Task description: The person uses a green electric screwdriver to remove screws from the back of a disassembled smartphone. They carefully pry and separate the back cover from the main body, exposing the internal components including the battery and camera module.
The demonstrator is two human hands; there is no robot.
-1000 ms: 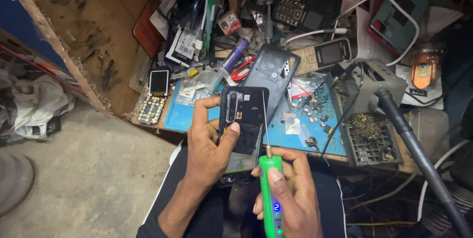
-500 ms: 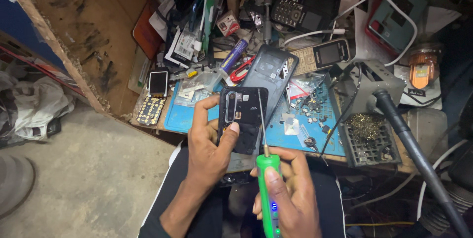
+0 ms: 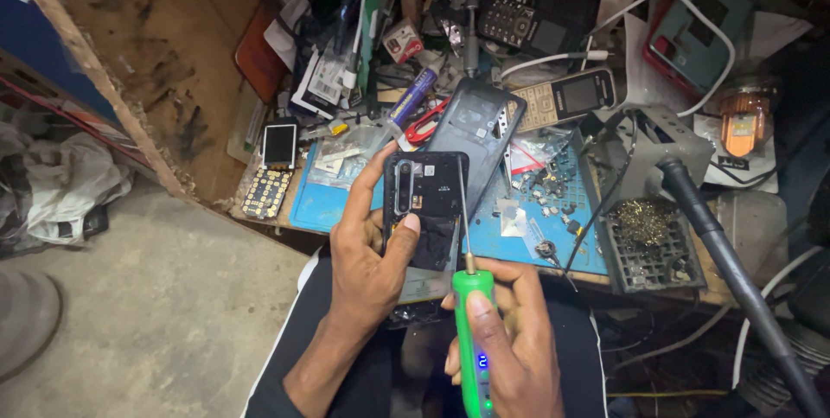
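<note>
My left hand (image 3: 367, 254) grips an opened black smartphone (image 3: 430, 202), held upright over my lap with its inner side facing me; the thumb rests on its lower middle. My right hand (image 3: 506, 336) is wrapped around a green electric screwdriver (image 3: 473, 340) with small lit indicators. Its thin metal bit (image 3: 462, 210) runs up along the phone's right edge, tip near the top right corner. A dark phone back cover (image 3: 475, 124) lies on the blue work mat (image 3: 337, 202) just behind the phone.
The bench is cluttered: keypad phones (image 3: 566, 96), a small phone (image 3: 278, 146) and loose keypad (image 3: 265, 193) at left, tiny screws and parts (image 3: 553, 193), white cables (image 3: 553, 62), a brass-wool tip cleaner (image 3: 647, 236), a black hose (image 3: 735, 271). Concrete floor (image 3: 156, 314) lies left.
The screwdriver bit has moved slightly up along the phone's right edge. My left hand keeps the same hold on the phone.
</note>
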